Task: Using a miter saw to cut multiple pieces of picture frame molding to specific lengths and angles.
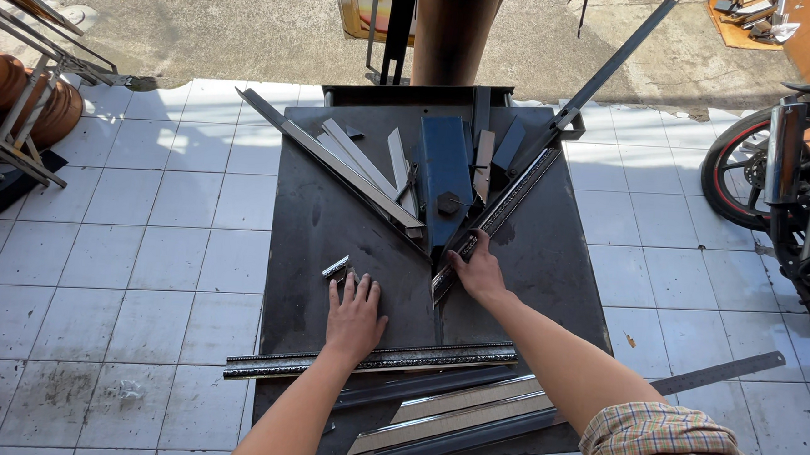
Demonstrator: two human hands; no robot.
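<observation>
My left hand [354,314] lies flat, fingers spread, on the dark metal worktable [323,224], just below a small cut-off piece of moulding [336,268]. My right hand [481,273] grips the near end of a dark ornate frame moulding strip [497,215] that runs diagonally up to the right along a metal guide rail [603,77]. A matching guide rail [335,163] runs up to the left, and the two form a V. A blue metal block [444,170] sits between them.
Several long moulding strips [372,361] and a steel ruler [722,371] lie across the table's near edge. A motorcycle wheel [745,165] stands at the right, a brown pillar [455,29] behind the table, metal racks [19,92] at the left. White tiles surround the table.
</observation>
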